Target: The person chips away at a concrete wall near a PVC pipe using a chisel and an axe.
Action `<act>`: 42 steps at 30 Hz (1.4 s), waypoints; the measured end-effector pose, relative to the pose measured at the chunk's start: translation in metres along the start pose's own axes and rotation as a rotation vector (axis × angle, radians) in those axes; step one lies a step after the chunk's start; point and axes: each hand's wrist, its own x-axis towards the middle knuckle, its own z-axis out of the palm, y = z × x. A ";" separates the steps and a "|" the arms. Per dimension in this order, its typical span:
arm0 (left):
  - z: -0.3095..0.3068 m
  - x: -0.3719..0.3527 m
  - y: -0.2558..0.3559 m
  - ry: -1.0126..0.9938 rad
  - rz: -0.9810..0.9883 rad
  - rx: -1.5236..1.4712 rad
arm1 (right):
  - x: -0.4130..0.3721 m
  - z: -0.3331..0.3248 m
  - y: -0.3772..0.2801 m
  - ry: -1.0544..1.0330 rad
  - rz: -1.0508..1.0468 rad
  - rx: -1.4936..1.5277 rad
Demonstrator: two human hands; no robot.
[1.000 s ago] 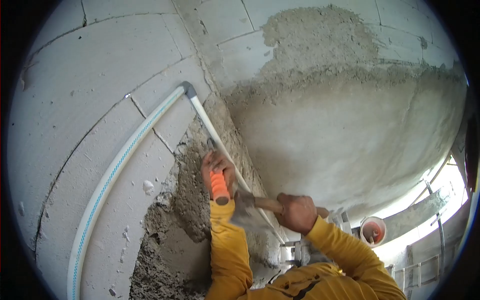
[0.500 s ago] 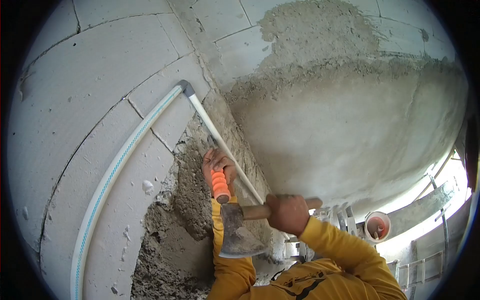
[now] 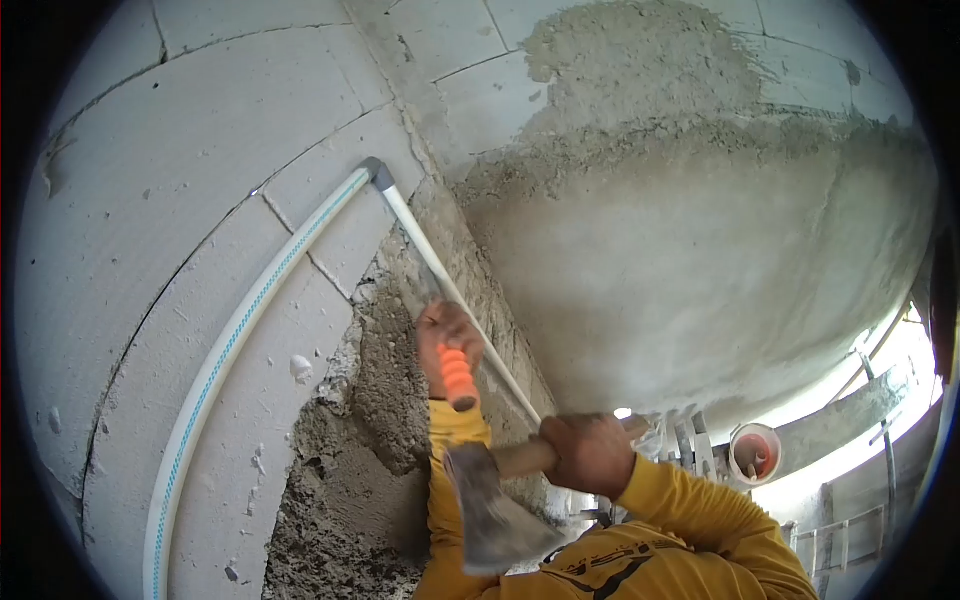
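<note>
Chisel is held in the left hand just off the rough mortar strip, beside the thin straight pipe; blade end is blurred, so contact with the mortar cannot be told. Left fingers are wrapped around its forward part, and the ribbed orange grip is left sticking out toward the body, presumably so its butt can be struck without the knuckles being hit. Hatchet is gripped by the right hand, fingers closed around the wooden handle partway along (likely for control at short reach). Its blunt back is turned toward the chisel butt, a gap between; the broad edge is pointed away, down toward the yellow shirt. Thin pipe is joined at a grey elbow to a blue-marked pipe that is run across the pale block wall; layout reads as a corner turn. Mortar is coarse and broken, its edge ragged against the smooth blocks. Adjoining wall is coated grey, smoother low, patchy above, with bare blocks exposed around the patch. Bucket is seen at lower right, near a bright opening; contents cannot be made out.
</note>
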 end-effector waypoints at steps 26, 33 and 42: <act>0.027 0.048 -0.014 0.390 0.421 -0.075 | 0.015 -0.036 -0.018 0.054 0.236 0.149; 0.068 0.096 -0.032 0.418 0.760 -0.297 | 0.066 -0.080 -0.045 0.331 0.189 0.343; 0.076 0.112 -0.020 0.430 0.832 -0.414 | 0.124 -0.065 -0.011 0.068 0.287 -0.078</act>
